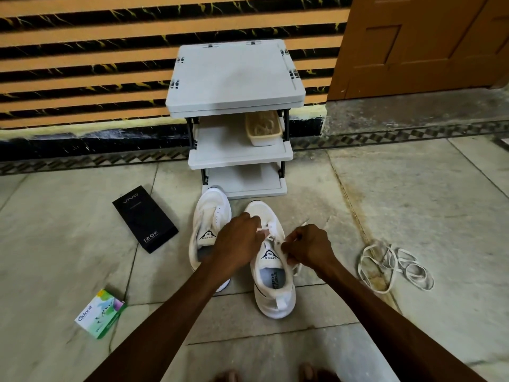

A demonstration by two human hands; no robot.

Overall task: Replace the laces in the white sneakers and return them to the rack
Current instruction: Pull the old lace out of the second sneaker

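Two white sneakers stand on the floor in front of a grey three-shelf rack (pixel 239 158). The left sneaker (pixel 206 216) has no lace and is partly hidden by my left forearm. The right sneaker (pixel 272 277) carries a white lace (pixel 271 239) threaded through its eyelets. My left hand (pixel 238 238) pinches one end of that lace over the shoe's front. On the shoe's right side my right hand (pixel 308 248) pinches the other end. A loose pile of white laces (pixel 391 264) lies on the floor to the right.
A beige basket (pixel 263 129) with coiled laces sits on the rack's middle shelf. A black phone box (pixel 144 217) lies left of the sneakers, and a green and white small box (pixel 100 312) lies nearer me. A striped wall and brown door (pixel 418 45) stand behind.
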